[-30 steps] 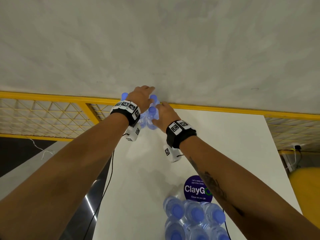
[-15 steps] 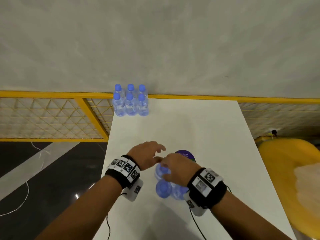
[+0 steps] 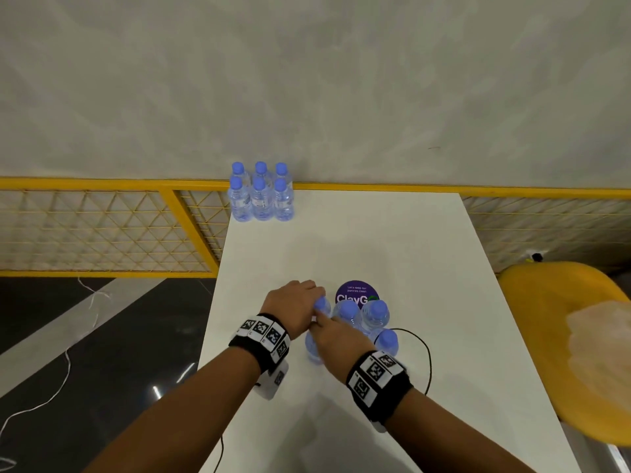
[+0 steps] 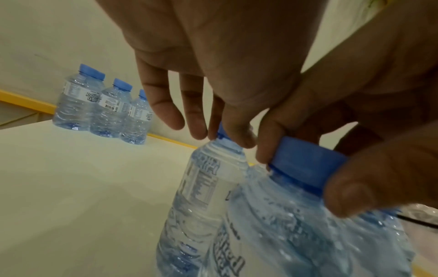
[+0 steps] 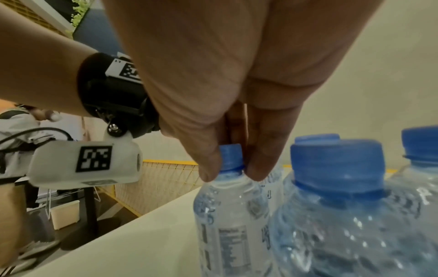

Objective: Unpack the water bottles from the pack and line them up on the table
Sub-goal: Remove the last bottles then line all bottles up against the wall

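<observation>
Six blue-capped water bottles (image 3: pixel 261 196) (image 4: pixel 104 106) stand in two rows at the table's far left corner. Several more bottles (image 3: pixel 375 315) (image 5: pixel 338 187) are bunched in the near middle. My left hand (image 3: pixel 317 303) (image 4: pixel 222 135) pinches the cap of the back-left bottle (image 3: pixel 322 307) (image 4: pixel 208 180) of that bunch. My right hand (image 3: pixel 316 324) (image 5: pixel 231 165) pinches the cap of the front-left bottle (image 3: pixel 312 351) (image 5: pixel 232 215) between thumb and finger. Both bottles stand upright on the white table (image 3: pixel 358 240).
A purple round sticker (image 3: pixel 353 293) lies just behind the bunch. A black cable (image 3: pixel 423 353) loops on the table to its right. A yellow mesh railing (image 3: pixel 102 230) runs behind and left, and a yellow chair (image 3: pixel 563 336) is at the right edge.
Both hands drew back from the far rows of bottles to the near bunch. Each hand now pinches a bottle cap there.
</observation>
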Tool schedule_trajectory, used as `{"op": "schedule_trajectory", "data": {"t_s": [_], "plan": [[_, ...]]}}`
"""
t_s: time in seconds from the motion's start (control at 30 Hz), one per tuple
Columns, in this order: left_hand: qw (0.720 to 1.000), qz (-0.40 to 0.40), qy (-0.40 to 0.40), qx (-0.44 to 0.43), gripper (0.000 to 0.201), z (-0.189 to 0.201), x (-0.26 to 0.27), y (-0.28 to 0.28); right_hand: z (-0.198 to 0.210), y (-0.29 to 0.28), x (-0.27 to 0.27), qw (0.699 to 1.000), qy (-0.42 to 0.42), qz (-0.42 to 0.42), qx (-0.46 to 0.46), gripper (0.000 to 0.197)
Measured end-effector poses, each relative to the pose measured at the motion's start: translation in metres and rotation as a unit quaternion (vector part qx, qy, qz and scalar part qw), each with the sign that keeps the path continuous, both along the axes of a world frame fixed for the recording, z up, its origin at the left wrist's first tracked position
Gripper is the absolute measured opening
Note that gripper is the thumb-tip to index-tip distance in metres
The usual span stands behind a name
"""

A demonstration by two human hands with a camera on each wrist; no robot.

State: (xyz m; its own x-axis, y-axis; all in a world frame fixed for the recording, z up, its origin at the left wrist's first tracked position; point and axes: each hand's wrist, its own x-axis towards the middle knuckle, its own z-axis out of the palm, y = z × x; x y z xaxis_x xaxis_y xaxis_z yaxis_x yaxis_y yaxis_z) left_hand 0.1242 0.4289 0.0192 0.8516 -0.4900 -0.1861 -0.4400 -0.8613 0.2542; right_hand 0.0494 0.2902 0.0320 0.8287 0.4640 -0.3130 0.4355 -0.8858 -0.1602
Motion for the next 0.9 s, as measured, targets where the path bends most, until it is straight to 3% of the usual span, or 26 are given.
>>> {"op": "schedule_trajectory", "data": {"t_s": [0.1,0.3,0.5,0.6,0.73,0.9], "plan": [[1.000,0.017,-0.013,-0.012,0.026,0.008,0.019,0.001,0.010,-0.004,0.009,1.000,0.007,-0.020,-0.001,0.025],[0.996,0.045,-0.049,-0.063,0.022,0.050,0.098,0.000,0.049,-0.019,0.062,0.983,0.003,-0.119,0.141,0.018],[0.995,0.072,-0.069,0.024,0.026,0.072,0.220,-0.013,0.066,-0.022,0.163,0.970,-0.023,-0.170,0.175,0.021],[0.992,0.071,-0.077,0.074,0.029,0.068,0.274,-0.019,0.061,-0.017,0.214,0.967,-0.034,-0.186,0.170,0.024],[0.987,0.090,-0.112,0.075,0.025,0.050,0.329,-0.023,0.044,-0.011,0.277,0.964,-0.031,-0.206,0.165,0.024],[0.988,0.105,-0.067,0.092,0.026,0.016,0.371,-0.019,0.015,-0.005,0.332,0.969,-0.047,-0.196,0.141,0.026]]}}
